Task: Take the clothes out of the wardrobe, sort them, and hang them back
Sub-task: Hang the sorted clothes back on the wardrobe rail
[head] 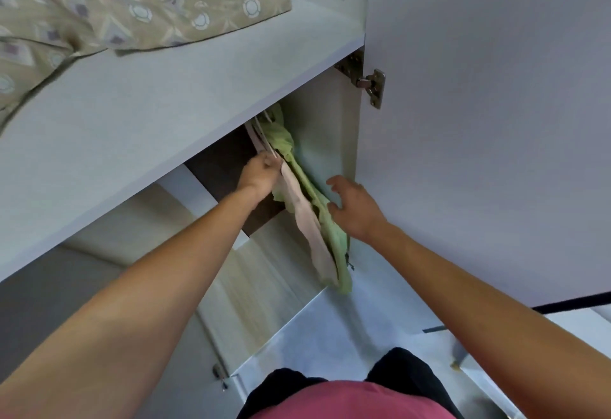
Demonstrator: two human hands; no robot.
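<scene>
Head view, looking down into the open wardrobe point(327, 127): two garments hang side by side against its right inner wall, just under the shelf. The nearer one is a pale pink garment point(309, 220), long and narrow; behind it, touching it along its length, hangs a light green garment point(334, 236), bunched at the top and reaching slightly lower. Thin hangers point(261, 136) rise from both up into the shadow under the shelf, where the rail itself is hidden.

The left hand point(259, 175) is up at the top of the pink garment, its fingers curled round the hanger and cloth there in a grip. The right hand point(355, 212) sits just beside the green garment at mid-height, its fingers spread and relaxed, the thumb close to or brushing the cloth; I cannot tell whether it truly touches.

Above, the white shelf point(185, 88) carries a beige patterned bedcover point(99, 5), crumpled and spilling toward its left edge. To the right stands the open wardrobe door point(496, 121), held by a metal hinge point(372, 86). Below are the person's pink shirt point(350, 400) and a pale floor point(314, 329).
</scene>
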